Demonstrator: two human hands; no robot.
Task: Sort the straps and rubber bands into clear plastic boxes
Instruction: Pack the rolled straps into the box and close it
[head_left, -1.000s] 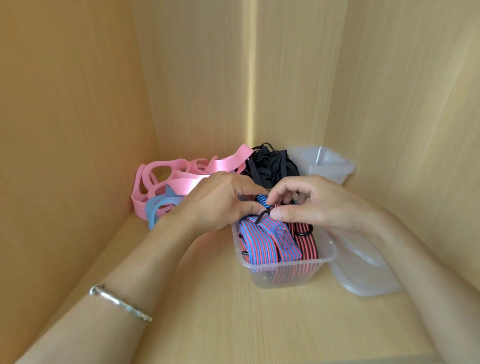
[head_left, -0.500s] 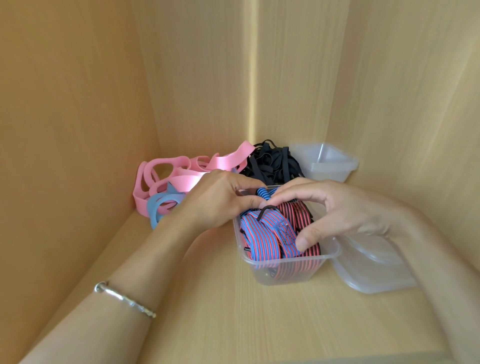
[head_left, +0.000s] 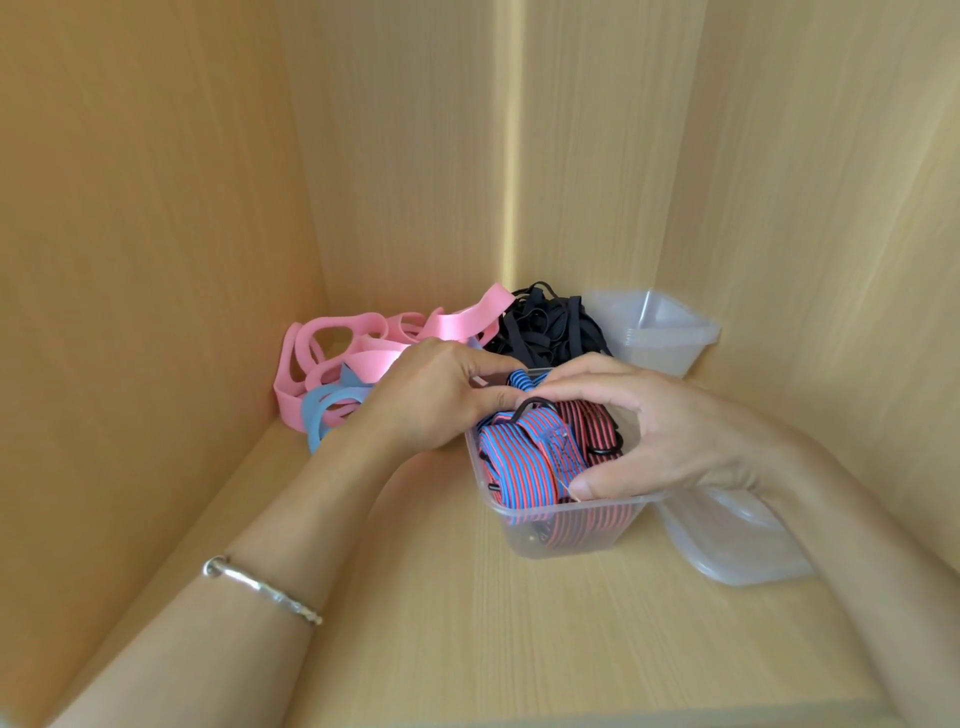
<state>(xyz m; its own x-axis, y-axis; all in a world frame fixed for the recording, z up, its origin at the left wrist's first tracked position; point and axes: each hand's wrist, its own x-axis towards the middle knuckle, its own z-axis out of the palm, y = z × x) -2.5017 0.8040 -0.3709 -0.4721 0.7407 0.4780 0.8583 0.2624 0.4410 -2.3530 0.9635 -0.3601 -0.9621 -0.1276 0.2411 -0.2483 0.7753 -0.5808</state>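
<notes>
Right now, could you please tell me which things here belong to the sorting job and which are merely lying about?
Job: striped straps in the clear box, under left hand and right hand; pink bands; blue bands; black straps; empty boxes.
Lying about: loose lid; bracelet on the wrist.

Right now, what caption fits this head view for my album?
Left hand and right hand grip striped red-and-blue fabric straps inside a clear plastic box; pink rubber bands lie behind.
</notes>
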